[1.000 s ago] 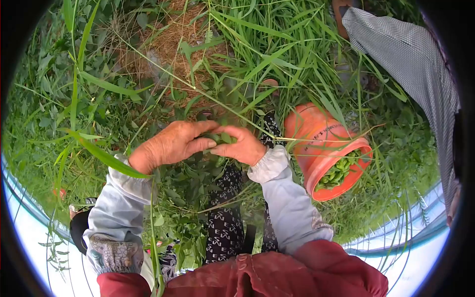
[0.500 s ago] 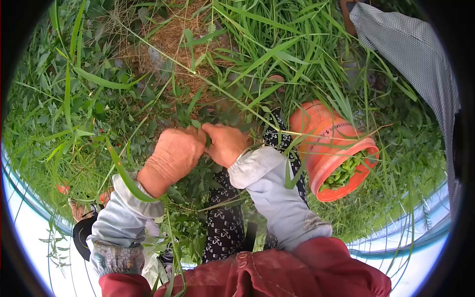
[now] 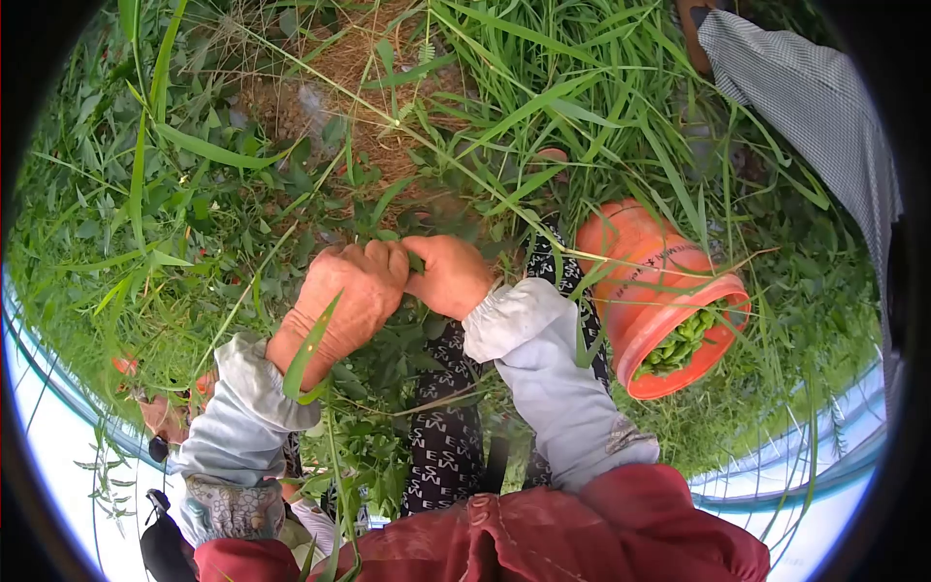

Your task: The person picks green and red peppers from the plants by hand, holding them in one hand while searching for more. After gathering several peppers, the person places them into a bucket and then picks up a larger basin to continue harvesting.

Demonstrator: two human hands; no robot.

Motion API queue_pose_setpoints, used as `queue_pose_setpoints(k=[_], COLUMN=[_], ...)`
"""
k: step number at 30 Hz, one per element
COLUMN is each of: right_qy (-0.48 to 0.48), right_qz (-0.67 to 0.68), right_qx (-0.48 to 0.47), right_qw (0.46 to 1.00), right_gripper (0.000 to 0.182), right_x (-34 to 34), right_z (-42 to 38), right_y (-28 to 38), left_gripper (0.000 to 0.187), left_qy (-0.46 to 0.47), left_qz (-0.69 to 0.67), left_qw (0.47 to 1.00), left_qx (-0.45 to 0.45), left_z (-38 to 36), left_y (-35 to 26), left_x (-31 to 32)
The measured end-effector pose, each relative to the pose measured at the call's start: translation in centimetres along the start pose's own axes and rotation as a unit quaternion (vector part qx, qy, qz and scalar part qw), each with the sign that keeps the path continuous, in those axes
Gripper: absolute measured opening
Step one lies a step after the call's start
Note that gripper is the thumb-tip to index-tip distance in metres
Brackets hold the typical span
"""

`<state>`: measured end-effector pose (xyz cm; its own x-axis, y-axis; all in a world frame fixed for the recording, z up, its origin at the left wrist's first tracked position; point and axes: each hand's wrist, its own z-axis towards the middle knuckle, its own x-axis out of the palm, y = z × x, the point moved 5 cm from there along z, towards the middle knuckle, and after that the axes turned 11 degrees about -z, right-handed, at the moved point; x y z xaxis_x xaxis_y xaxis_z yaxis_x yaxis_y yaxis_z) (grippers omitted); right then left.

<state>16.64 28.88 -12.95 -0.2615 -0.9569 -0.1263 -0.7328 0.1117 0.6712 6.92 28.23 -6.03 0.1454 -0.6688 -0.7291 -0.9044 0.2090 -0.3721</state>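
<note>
My left hand [image 3: 351,296] is closed, its fingers curled toward my right hand [image 3: 448,275]. The right hand is closed too, and the two meet fingertip to fingertip among low leafy plants [image 3: 373,364]. A small green leaf [image 3: 415,262] shows between them. What the fingers pinch is hidden behind the knuckles. To the right of my right hand an orange bucket [image 3: 648,260] leans on its side in the grass, its mouth toward me. Green pods, perhaps peppers [image 3: 682,341], lie inside it.
Long grass [image 3: 543,87] grows ahead, and a thin stalk [image 3: 456,160] crosses above my hands. Dry brown straw [image 3: 378,107] covers some ground. A grey patterned cloth [image 3: 805,97] hangs at upper right. Part of another person [image 3: 167,417] shows at lower left.
My hands stay together at nearly the same spot, with the left hand turned slightly and its fingers more visible. The whole view has shifted a little; the person at lower left has moved.
</note>
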Motion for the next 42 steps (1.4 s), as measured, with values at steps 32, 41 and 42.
queue_pose_setpoints(k=[32, 41, 42], right_qy=[-0.258, -0.327, -0.343], right_qz=[0.636, 0.562, 0.558], right_qx=[0.11, 0.099, 0.089], right_qw=[0.719, 0.754, 0.75], right_gripper=[0.024, 0.021, 0.021], right_x=[-1.2, -1.6, -1.9], right_z=[1.3, 1.1, 0.9], right_y=[-2.6, -1.6, -1.5], left_gripper=[0.026, 0.021, 0.02], left_qy=[-0.17, -0.257, -0.275], left_qz=[-0.776, -0.662, -0.666], left_qw=[0.514, 0.602, 0.592], left_qx=[-0.323, -0.366, -0.362], left_z=[1.1, 0.8, 0.8], left_y=[0.6, -0.1, -0.1], left_x=[6.5, 6.9, 7.5])
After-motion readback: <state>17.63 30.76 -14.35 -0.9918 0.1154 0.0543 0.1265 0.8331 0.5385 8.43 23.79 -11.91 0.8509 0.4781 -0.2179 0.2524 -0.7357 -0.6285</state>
